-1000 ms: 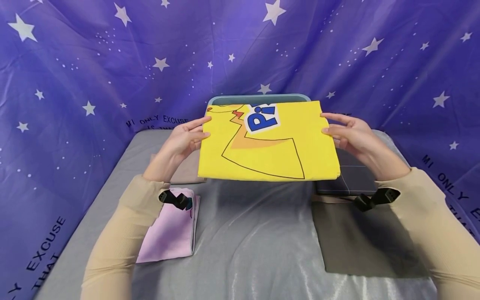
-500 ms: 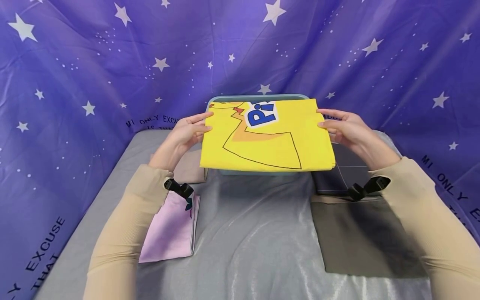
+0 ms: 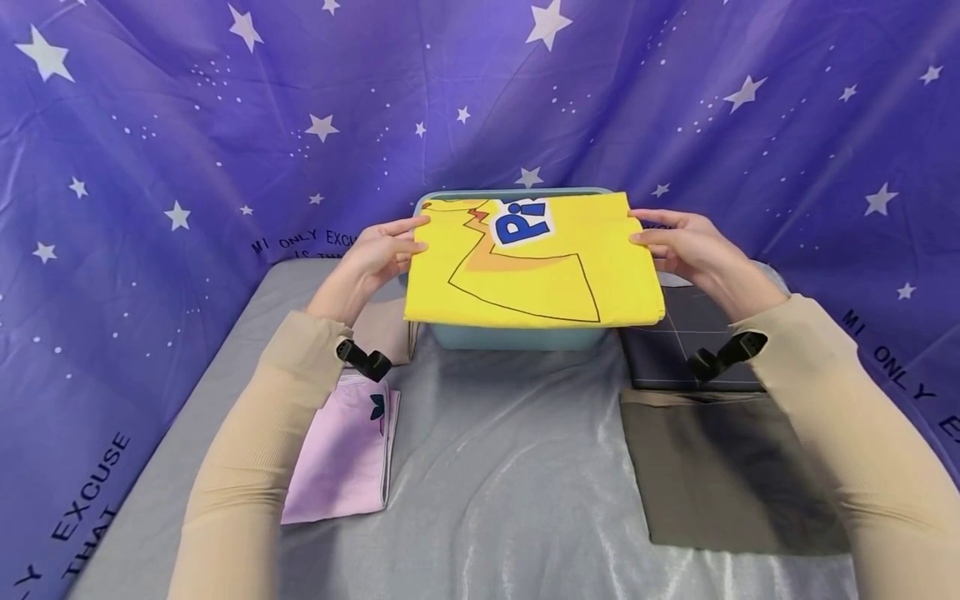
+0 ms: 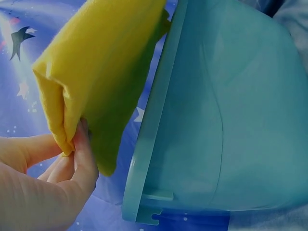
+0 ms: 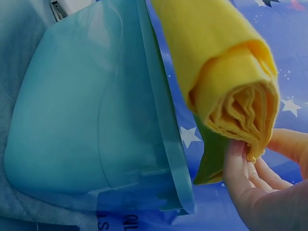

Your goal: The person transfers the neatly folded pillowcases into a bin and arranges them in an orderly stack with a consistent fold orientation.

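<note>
A folded yellow cloth point(image 3: 525, 287) with blue "Pi" lettering and a black-outlined print is held up level between both hands. My left hand point(image 3: 378, 254) pinches its left side between thumb and fingers; my right hand point(image 3: 690, 246) pinches the right side the same way. Below and behind the cloth stands a blue-green plastic bin point(image 3: 517, 337), its far rim showing past the cloth. Both wrist views place the cloth point(image 4: 103, 72) just above the bin's rim point(image 4: 154, 110). Thick stacked layers show at the fold by the right hand point(image 5: 269, 187). The bin's inside is hidden.
Folded pink cloth point(image 3: 341, 467) and beige cloth point(image 3: 382, 333) lie on the left of the grey-covered table point(image 3: 510, 483). On the right are a folded olive-brown cloth point(image 3: 720, 475) and a dark cloth with thin lines point(image 3: 686, 333). A purple star-printed curtain point(image 3: 480, 92) surrounds the table.
Both hands have carried the yellow cloth forward, away from the body, further over the bin. More of the bin's front wall now shows beneath it. The other folded cloths stay put.
</note>
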Motion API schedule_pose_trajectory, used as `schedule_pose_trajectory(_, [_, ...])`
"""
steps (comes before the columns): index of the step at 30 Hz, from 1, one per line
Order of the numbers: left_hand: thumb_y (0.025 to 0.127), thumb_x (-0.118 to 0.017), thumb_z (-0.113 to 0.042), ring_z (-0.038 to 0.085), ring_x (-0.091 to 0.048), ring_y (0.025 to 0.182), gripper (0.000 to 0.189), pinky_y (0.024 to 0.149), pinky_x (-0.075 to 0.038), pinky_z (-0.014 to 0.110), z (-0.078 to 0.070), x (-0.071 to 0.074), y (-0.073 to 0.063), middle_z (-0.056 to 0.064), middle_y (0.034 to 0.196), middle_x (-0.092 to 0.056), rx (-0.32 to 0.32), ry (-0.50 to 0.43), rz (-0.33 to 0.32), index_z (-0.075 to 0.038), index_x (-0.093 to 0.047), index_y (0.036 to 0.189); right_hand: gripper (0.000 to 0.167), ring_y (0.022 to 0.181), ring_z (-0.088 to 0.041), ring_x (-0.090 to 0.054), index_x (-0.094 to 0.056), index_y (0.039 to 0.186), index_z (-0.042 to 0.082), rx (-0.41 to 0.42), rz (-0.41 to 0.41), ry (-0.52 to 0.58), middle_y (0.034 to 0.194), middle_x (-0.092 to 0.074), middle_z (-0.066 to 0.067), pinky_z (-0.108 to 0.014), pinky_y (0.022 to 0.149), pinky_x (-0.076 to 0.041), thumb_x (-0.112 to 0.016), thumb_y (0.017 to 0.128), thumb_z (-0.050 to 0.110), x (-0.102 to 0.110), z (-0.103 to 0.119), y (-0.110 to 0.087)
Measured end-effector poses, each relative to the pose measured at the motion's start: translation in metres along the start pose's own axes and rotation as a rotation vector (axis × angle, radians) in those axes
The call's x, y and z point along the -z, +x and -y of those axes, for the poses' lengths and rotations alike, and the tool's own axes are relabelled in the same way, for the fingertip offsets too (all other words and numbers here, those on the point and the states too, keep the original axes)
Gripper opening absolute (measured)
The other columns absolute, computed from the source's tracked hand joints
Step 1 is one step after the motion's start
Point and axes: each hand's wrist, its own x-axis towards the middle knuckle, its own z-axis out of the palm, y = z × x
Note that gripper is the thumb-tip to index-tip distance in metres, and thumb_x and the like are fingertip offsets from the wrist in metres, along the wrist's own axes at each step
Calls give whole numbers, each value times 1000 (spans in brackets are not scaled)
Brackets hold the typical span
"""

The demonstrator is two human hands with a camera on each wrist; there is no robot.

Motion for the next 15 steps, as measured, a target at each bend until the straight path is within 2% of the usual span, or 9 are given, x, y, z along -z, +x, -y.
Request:
schedule_pose_trajectory(10, [82,-53,8,15,-61,85,49,82,-47,29,-2,2,15,9,127,-49,5,24,-8,-11,-49,128,75,74,-14,-65,-31,138,8,11,11,16,82,-67,2,-28,63,-52,-68,73,-1,1,3,10])
schedule_pose_trajectory(15, [82,-52,9,15,-60,85,50,83,-47,29,-4,2,21,9,129,-47,-2,44,-21,-11,-49,128,73,72,-14,-65,-30,138,9,4,4,4,80,-67,2,-28,61,-52,-66,75,-2,1,6,16])
